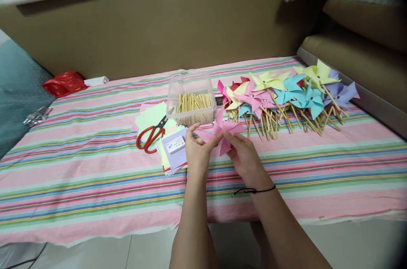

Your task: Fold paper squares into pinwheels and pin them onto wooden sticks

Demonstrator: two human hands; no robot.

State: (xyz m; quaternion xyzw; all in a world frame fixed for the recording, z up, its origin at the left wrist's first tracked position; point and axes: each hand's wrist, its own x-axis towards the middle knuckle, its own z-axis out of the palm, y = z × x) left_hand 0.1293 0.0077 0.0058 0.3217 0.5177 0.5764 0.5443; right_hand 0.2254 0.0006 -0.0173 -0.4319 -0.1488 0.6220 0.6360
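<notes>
A pink paper pinwheel (233, 126) is held between both hands near its centre, just in front of a clear plastic box (208, 82) of wooden sticks (193, 103). My left hand (199, 150) pinches the pinwheel from the left, its index finger raised. From the right, my right hand (243, 152) grips it with thumb and fingers at the middle. Whether a pin or stick is attached cannot be made out. Left of my left hand lies a stack of coloured paper squares (179, 160) with a small white box (175, 145) on top.
Red-handled scissors (149, 138) lie across pale green paper (148, 118). Many-coloured pinwheels on sticks (254, 98) are piled at the right on the striped cloth (111, 146). A red plastic bag (66, 84) lies at the far left, and a brown backrest (152, 27) stands behind.
</notes>
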